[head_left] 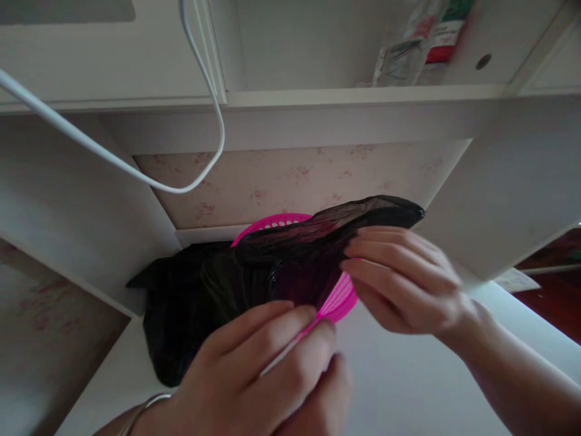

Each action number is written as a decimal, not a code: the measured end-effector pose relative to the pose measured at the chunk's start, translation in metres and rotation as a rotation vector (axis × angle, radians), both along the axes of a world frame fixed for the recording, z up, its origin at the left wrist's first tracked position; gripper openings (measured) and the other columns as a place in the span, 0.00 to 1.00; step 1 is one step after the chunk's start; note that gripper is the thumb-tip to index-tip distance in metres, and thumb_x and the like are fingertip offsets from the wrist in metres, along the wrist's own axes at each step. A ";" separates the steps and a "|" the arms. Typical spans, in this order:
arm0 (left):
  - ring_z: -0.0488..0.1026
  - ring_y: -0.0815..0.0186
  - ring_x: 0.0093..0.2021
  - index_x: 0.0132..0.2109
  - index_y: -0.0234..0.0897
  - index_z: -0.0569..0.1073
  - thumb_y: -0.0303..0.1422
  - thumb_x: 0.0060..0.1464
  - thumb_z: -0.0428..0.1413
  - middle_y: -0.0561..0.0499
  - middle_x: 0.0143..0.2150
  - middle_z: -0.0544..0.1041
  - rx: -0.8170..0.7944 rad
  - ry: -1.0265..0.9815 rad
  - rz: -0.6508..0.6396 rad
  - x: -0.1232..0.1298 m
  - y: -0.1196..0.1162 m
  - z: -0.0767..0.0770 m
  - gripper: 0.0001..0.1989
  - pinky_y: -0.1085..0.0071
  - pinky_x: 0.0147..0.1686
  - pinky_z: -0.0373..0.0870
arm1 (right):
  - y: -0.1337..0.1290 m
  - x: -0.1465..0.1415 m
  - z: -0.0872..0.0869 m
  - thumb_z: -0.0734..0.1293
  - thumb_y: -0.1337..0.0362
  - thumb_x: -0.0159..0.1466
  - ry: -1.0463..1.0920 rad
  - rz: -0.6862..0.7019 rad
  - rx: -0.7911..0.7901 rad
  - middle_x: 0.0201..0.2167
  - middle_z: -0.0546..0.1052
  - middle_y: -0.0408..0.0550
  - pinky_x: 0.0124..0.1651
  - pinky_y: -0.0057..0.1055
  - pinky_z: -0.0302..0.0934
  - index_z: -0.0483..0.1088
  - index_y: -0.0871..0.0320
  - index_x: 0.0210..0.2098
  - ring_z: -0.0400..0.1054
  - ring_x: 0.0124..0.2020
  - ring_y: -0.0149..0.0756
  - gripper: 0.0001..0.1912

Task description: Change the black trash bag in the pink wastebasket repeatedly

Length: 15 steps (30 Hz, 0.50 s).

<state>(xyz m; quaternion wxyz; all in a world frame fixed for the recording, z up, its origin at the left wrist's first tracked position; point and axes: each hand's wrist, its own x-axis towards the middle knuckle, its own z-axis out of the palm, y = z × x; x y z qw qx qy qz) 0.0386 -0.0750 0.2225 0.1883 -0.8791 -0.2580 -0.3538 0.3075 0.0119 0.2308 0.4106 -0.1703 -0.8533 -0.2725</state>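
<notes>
A bright pink basket (341,301) with a perforated wall stands on the white surface, partly covered by a thin black plastic bag (290,242). My right hand (403,278) is closed on the bag's edge at the right, and a fold of the bag rises above its fingers. In the lower middle, my left hand (258,369) pinches the bag at the basket's near rim. Its fingers hide part of that rim. More black plastic (177,315) bulges at the left; whether it belongs to the same bag I cannot tell.
A white cable (177,189) loops down at the upper left, in front of the white cabinet. Clear plastic bottles (403,57) stand on the shelf above. White panels (494,181) flank the recess, and floral wallpaper (281,181) shows behind the basket.
</notes>
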 end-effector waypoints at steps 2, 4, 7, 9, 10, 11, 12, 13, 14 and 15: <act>0.74 0.55 0.62 0.62 0.37 0.73 0.30 0.64 0.55 0.44 0.63 0.77 0.020 0.174 0.080 0.010 0.016 -0.001 0.21 0.58 0.61 0.73 | 0.006 -0.008 -0.004 0.68 0.70 0.66 -0.162 -0.077 -0.165 0.53 0.80 0.55 0.60 0.45 0.69 0.72 0.57 0.55 0.75 0.53 0.47 0.18; 0.74 0.44 0.62 0.67 0.32 0.68 0.30 0.64 0.56 0.35 0.68 0.72 -0.005 0.248 0.342 0.005 0.034 -0.004 0.26 0.48 0.54 0.76 | 0.018 -0.006 -0.012 0.65 0.66 0.70 -0.197 -0.254 -0.299 0.55 0.79 0.59 0.68 0.58 0.58 0.71 0.59 0.59 0.73 0.56 0.52 0.18; 0.81 0.45 0.47 0.62 0.30 0.73 0.26 0.63 0.53 0.35 0.56 0.81 -0.087 0.311 0.502 -0.018 0.049 -0.009 0.22 0.47 0.45 0.77 | 0.033 0.012 -0.026 0.62 0.66 0.73 -0.268 -0.408 -0.409 0.45 0.83 0.56 0.69 0.63 0.49 0.75 0.58 0.55 0.76 0.48 0.50 0.15; 0.81 0.51 0.39 0.55 0.32 0.77 0.21 0.61 0.50 0.42 0.45 0.85 -0.118 0.342 0.467 -0.034 0.048 -0.013 0.19 0.48 0.46 0.75 | 0.033 0.026 -0.033 0.60 0.69 0.73 -0.277 -0.376 -0.400 0.40 0.83 0.54 0.66 0.58 0.53 0.78 0.57 0.50 0.76 0.43 0.46 0.15; 0.81 0.52 0.38 0.53 0.33 0.78 0.20 0.60 0.49 0.44 0.41 0.85 -0.122 0.357 0.453 -0.040 0.046 -0.014 0.19 0.49 0.46 0.75 | 0.031 0.031 -0.034 0.60 0.70 0.72 -0.256 -0.345 -0.381 0.40 0.83 0.53 0.63 0.55 0.56 0.79 0.57 0.48 0.76 0.42 0.45 0.15; 0.81 0.53 0.37 0.52 0.34 0.79 0.19 0.61 0.49 0.45 0.40 0.85 -0.127 0.373 0.448 -0.044 0.044 -0.015 0.19 0.50 0.46 0.74 | 0.027 0.035 -0.034 0.61 0.70 0.72 -0.220 -0.311 -0.359 0.40 0.83 0.52 0.60 0.53 0.58 0.79 0.57 0.47 0.76 0.41 0.45 0.14; 0.81 0.53 0.37 0.52 0.34 0.78 0.21 0.63 0.49 0.45 0.40 0.85 -0.134 0.380 0.453 -0.046 0.041 -0.017 0.17 0.51 0.45 0.73 | 0.022 0.037 -0.033 0.62 0.70 0.71 -0.178 -0.275 -0.344 0.40 0.83 0.52 0.56 0.50 0.60 0.79 0.57 0.46 0.75 0.39 0.44 0.13; 0.80 0.53 0.37 0.54 0.34 0.78 0.24 0.66 0.49 0.44 0.41 0.85 -0.144 0.377 0.460 -0.047 0.039 -0.018 0.16 0.52 0.44 0.72 | 0.015 0.039 -0.032 0.63 0.70 0.71 -0.136 -0.236 -0.342 0.40 0.83 0.51 0.52 0.47 0.62 0.78 0.57 0.46 0.75 0.38 0.43 0.12; 0.81 0.53 0.38 0.56 0.35 0.77 0.29 0.68 0.50 0.44 0.43 0.85 -0.161 0.372 0.462 -0.048 0.037 -0.020 0.15 0.51 0.44 0.71 | 0.009 0.040 -0.029 0.64 0.70 0.70 -0.103 -0.194 -0.353 0.39 0.83 0.51 0.48 0.44 0.63 0.77 0.56 0.46 0.74 0.37 0.42 0.11; 0.81 0.53 0.39 0.58 0.35 0.76 0.34 0.70 0.51 0.44 0.46 0.84 -0.180 0.363 0.458 -0.048 0.036 -0.022 0.15 0.50 0.47 0.70 | 0.001 0.040 -0.027 0.65 0.70 0.69 -0.082 -0.146 -0.373 0.39 0.83 0.50 0.45 0.42 0.63 0.76 0.55 0.47 0.74 0.36 0.41 0.10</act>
